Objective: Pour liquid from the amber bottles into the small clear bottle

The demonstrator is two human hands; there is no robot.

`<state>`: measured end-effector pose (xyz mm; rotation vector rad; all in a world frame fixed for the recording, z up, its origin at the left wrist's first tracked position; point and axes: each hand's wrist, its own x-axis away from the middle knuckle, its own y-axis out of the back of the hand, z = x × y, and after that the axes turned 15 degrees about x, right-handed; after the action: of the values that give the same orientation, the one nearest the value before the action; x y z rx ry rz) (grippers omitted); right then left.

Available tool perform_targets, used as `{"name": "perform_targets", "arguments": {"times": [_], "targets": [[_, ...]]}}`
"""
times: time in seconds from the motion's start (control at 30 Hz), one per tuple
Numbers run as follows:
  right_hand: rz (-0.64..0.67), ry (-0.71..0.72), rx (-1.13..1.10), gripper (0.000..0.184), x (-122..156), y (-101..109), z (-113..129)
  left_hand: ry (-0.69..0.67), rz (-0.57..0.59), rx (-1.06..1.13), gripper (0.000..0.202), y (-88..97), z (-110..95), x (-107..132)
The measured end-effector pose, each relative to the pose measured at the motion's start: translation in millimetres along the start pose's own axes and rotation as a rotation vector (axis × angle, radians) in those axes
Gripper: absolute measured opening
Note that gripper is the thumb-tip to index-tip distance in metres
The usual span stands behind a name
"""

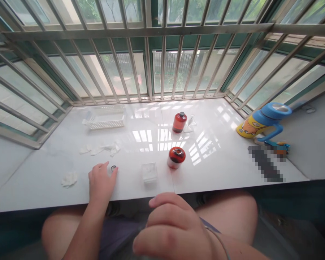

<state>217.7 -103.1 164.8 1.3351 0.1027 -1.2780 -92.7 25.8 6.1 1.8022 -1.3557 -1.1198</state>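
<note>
My left hand (101, 180) rests on the white tabletop with thumb and index finger apart. A small dark ring (113, 168) lies between their tips, close to the thumb. Raised near the camera, my right hand (170, 227) has its fingers curled inward, and whatever may be in them is hidden. Beyond it stand a small clear square box (149, 172) and a red bottle (176, 157) with an open neck. Farther back is a red bottle with a black cap (179, 122), beside a clear and white pump top (190, 123).
Crumpled white tissues (104, 148) and another tissue wad (69, 179) lie at left. Behind them sits a white perforated basket (105, 121). A blue and yellow flask (262, 121) stands at right near a blurred dark object (265, 164). Metal window bars (162, 72) enclose the back.
</note>
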Motion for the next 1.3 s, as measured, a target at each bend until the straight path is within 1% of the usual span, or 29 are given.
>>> {"name": "perform_targets", "arguments": {"times": [0.07, 0.1, 0.17, 0.23, 0.3, 0.4, 0.47, 0.53, 0.63, 0.73, 0.8, 0.87, 0.93, 0.97, 1.03, 1.13, 1.17, 1.23, 1.3], "targets": [[-0.076, -0.018, -0.052, 0.060, 1, -4, -11, 0.035, 0.036, 0.010, 0.055, 0.3, 0, -1], [-0.080, -0.057, -0.062, 0.058, 5, -4, -15, 0.041, 0.053, 0.027, 0.052, 0.3, 0, -2], [-0.018, -0.166, -0.044, 0.051, 18, -6, -23, 0.039, 0.077, 0.073, 0.046, 0.6, -1, -3], [0.030, -0.268, -0.022, 0.043, 34, -9, -31, 0.039, 0.075, 0.131, 0.042, 2.2, -6, -3], [0.042, -0.336, -0.012, 0.037, 48, -14, -38, 0.068, 0.069, 0.229, 0.041, 5.3, -15, -2], [0.048, -0.396, 0.010, 0.030, 59, -26, -45, 0.191, 0.126, 0.474, 0.046, 11.8, -38, 5], [0.058, -0.422, 0.018, 0.027, 58, -36, -47, 0.271, 0.191, 0.697, 0.050, 15.3, -58, 14], [0.062, -0.438, 0.009, 0.027, 54, -46, -48, 0.309, 0.260, 0.949, 0.049, 17.3, -78, 25], [0.037, -0.430, -0.028, 0.038, 43, -59, -50, 0.339, 0.348, 1.261, 0.044, 19.4, -105, 38], [-0.014, -0.408, -0.076, 0.051, 31, -68, -51, 0.391, 0.403, 1.448, 0.045, 23.4, -126, 46], [-0.040, -0.415, -0.109, 0.050, 24, -72, -51, 0.450, 0.449, 1.528, 0.050, 26.7, -135, 49], [-0.053, -0.441, -0.139, 0.044, 21, -76, -51, 0.490, 0.503, 1.581, 0.053, 29.0, -140, 51], [-0.072, -0.480, -0.150, 0.042, 22, -79, -54, 0.489, 0.544, 1.589, 0.054, 29.3, -141, 51], [-0.085, -0.506, -0.145, 0.043, 23, -81, -56, 0.471, 0.544, 1.564, 0.052, 28.6, -139, 51], [-0.102, -0.558, -0.098, 0.043, 26, -85, -62, 0.407, 0.489, 1.443, 0.049, 26.0, -132, 51], [-0.062, -0.572, 0.031, 0.032, 31, -89, -73, 0.233, 0.336, 1.146, 0.043, 20.1, -117, 48], [-0.034, -0.561, 0.067, 0.031, 32, -90, -76, 0.157, 0.308, 1.048, 0.042, 17.7, -112, 47], [0.025, -0.543, 0.103, 0.037, 33, -93, -81, -0.001, 0.315, 0.895, 0.046, 11.6, -102, 45], [0.081, -0.541, 0.113, 0.049, 31, -96, -83, -0.126, 0.380, 0.804, 0.062, 3.8, -94, 43]]}}
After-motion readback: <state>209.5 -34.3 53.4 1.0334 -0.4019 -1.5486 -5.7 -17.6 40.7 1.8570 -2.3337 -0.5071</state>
